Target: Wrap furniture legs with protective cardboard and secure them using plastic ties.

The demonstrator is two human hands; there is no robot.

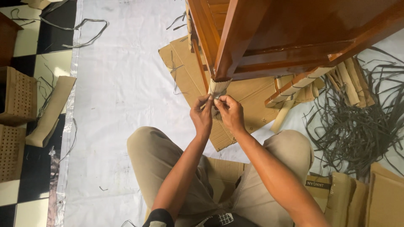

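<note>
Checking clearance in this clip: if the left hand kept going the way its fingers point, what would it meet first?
Probably the corrugated cardboard wrap on the wooden furniture leg, just above the left hand; depth is unclear.

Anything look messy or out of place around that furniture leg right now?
Yes: loose dark strapping strips lie tangled on the white sheet at right, with strays at upper left. Both hands pinch the cardboard wrap on the wooden leg; no damage visible.

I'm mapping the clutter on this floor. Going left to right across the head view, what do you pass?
Perforated cardboard pieces → folded cardboard strip → white sheet → left hand → right hand, both at the wrapped wooden leg → pile of dark straps.
</note>
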